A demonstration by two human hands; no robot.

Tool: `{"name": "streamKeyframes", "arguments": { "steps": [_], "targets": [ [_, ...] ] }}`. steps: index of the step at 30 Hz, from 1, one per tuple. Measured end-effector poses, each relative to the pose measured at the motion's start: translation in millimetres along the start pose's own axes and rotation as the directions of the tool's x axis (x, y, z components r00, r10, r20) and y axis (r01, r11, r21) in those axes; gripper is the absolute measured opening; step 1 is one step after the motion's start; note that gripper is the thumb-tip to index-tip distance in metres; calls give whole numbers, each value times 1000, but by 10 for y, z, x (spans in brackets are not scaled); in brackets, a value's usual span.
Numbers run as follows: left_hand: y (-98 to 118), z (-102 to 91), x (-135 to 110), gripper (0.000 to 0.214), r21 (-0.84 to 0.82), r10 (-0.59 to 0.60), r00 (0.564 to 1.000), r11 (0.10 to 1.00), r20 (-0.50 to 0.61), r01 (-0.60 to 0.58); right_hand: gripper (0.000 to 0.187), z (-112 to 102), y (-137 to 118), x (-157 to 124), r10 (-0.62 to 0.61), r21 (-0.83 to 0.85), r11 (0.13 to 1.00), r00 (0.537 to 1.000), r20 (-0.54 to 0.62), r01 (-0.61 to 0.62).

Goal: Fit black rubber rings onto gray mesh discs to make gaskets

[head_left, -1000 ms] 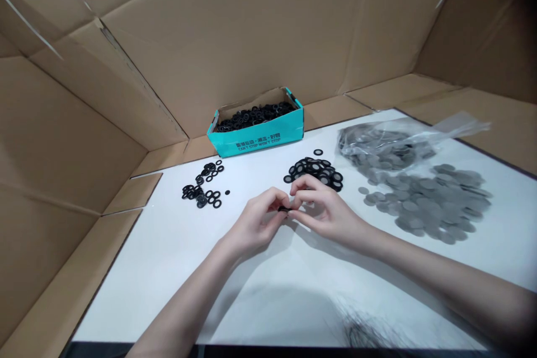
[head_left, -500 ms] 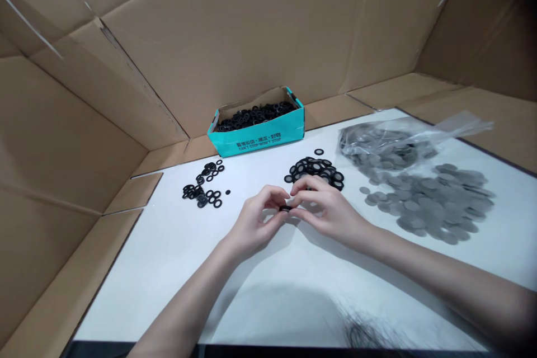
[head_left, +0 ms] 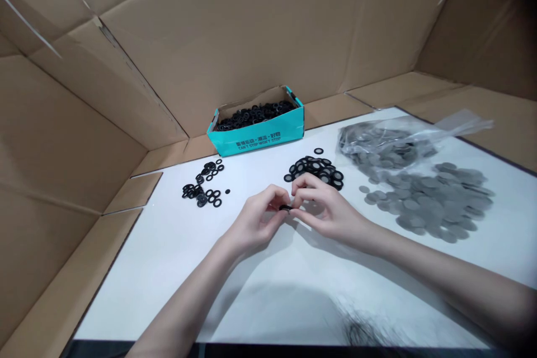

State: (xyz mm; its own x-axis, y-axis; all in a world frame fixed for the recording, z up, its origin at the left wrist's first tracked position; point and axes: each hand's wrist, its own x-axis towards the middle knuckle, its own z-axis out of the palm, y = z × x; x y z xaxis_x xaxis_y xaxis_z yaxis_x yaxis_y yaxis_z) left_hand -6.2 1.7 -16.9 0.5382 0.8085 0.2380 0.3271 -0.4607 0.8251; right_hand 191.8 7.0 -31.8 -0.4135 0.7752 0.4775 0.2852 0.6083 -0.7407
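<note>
Since both hands basically meet over the middle of the white table [head_left: 168, 279], all the action is at the fingertips: the left hand [head_left: 259, 216] pinches one side of a black ring [head_left: 286, 208] between thumb and finger, and the right hand [head_left: 323, 208] has the other side pinched much the same way. So I'd call the step in hand close fingertip work on that one piece, though it's seen nearly edge-on and I can't tell if there's a gray disc in it. My guess is the next move calls for a light, even pinch, because something that small could easily pop loose. Just beyond the right hand there's a heap of black-rimmed discs [head_left: 312, 166], partly blocked by the fingers, with a single rimmed disc [head_left: 319, 151] lying on its own behind it. Off to the left is a loose scatter of rings [head_left: 217, 202], plus a tiny black bit [head_left: 227, 191] too small to make out. Over on the right you've got a big spread of bare gray discs [head_left: 440, 201], with a clear plastic bag [head_left: 386, 142] of more right behind. At the back, a teal box [head_left: 260, 142] full of rings sits near the cardboard wall [head_left: 251, 28]. Main obstacle IMO: those fingers hide most of the ring, and the heap looks close enough to get bumped.
</note>
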Motion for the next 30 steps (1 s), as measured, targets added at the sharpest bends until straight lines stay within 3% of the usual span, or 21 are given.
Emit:
{"name": "streamKeyframes", "arguments": {
  "steps": [6,14,20,30],
  "targets": [
    [-23,-6,-16,16,34,-7,1000,999,-19,8,10,8,64,-2,-20,-133,991,1000,22,23],
    [-47,9,-15,15,0,-20,999,1000,-45,20,12,-7,50,-2,-49,-165,985,999,10,50],
    [-27,41,-7,10,17,19,997,1000,-77,-17,16,3,53,-8,-34,-155,987,999,13,36],
    [37,12,-5,8,93,6,1000,996,4,-7,17,-8,-43,-8,-22,-64,998,1000,11,22]
  ]
}}
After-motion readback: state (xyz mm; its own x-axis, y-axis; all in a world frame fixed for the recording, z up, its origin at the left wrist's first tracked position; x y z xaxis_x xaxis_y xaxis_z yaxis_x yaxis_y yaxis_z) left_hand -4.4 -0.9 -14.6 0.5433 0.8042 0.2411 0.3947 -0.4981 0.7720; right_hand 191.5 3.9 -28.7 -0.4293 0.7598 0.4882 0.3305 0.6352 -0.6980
